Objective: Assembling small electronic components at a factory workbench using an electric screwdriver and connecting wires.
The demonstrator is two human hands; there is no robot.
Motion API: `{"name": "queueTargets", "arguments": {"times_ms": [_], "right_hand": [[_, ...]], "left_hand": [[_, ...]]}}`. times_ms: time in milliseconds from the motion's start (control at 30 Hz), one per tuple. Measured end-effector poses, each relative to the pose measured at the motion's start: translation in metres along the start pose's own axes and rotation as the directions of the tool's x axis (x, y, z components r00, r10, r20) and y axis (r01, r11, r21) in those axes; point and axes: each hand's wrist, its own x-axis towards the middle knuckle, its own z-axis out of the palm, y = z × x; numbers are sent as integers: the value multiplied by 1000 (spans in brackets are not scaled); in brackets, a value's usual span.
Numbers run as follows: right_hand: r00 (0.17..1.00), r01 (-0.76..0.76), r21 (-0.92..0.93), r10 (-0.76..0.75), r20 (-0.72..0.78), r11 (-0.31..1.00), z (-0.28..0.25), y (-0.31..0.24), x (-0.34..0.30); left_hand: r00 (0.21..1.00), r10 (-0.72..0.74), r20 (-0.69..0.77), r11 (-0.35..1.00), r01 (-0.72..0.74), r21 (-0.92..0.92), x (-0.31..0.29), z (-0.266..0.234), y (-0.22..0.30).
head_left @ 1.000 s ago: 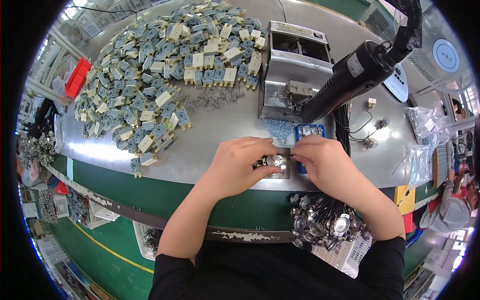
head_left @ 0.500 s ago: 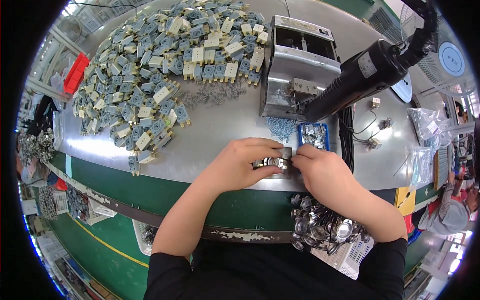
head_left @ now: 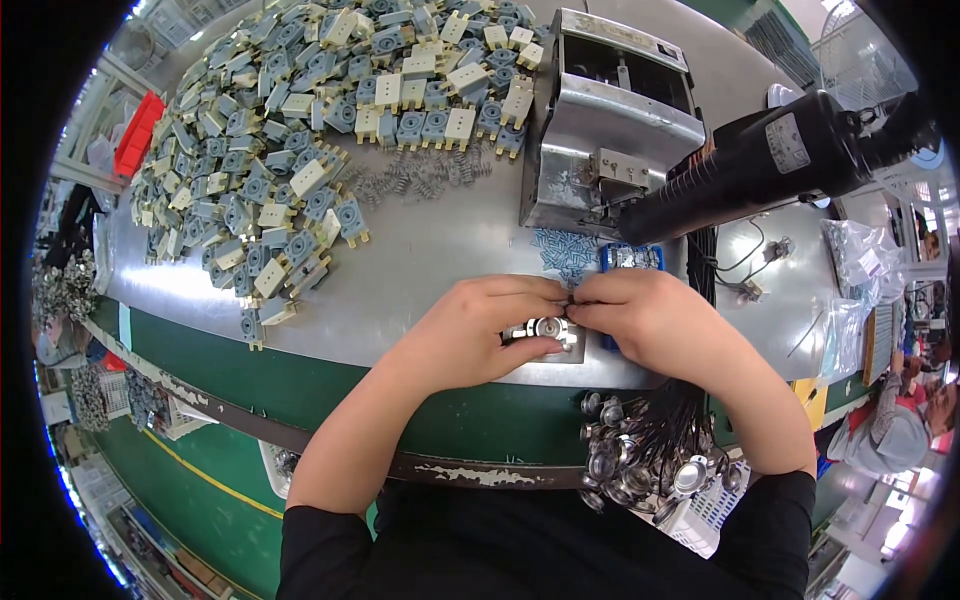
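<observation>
My left hand (head_left: 478, 328) is closed round a small round silver metal part (head_left: 548, 328), thumb in front and fingers behind. The part sits over a flat metal plate (head_left: 571, 354) near the table's front edge. My right hand (head_left: 640, 310) meets the left fingertips at the part's far right side. Its thumb and forefinger pinch together on something small and dark that I cannot make out. Just beyond the hands lie a heap of small blue screws (head_left: 565, 252) and a blue tray (head_left: 660, 258) of little metal pieces, partly hidden by my right hand.
A black electric screwdriver (head_left: 750, 172) slants in from the right before a metal screw feeder (head_left: 615, 125). Grey and cream blocks (head_left: 270, 150) pile up at the left, beside loose springs (head_left: 420, 175). Wired metal discs (head_left: 630, 455) hang at the front edge by a white basket (head_left: 705, 525).
My right hand has moved slightly up and left, its fingertips now against the left ones. The left hand keeps its hold on the round metal part. The whole view has shifted a little.
</observation>
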Motion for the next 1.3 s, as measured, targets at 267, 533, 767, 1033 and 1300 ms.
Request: {"name": "queueTargets", "arguments": {"times_ms": [267,533,767,1033,1300], "right_hand": [[993,29,-53,-35,-112,998,8,-7,-3],[985,138,-80,-145,-95,987,4,5,1],[958,-90,336,174,-227,937,-9,-11,-1],[873,-370,540,482,-75,756,-4,-24,5],[888,-362,591,460,-18,721,0,-19,8]], "left_hand": [[1000,10,-4,1000,-10,14,-1,0,-1],[1000,5,-21,1000,-5,-10,-3,2,-1],[1000,3,-31,1000,-3,-16,-3,2,1],[996,73,-57,997,-72,11,-4,4,-1],[996,39,-74,999,-37,29,-6,5,1]]}}
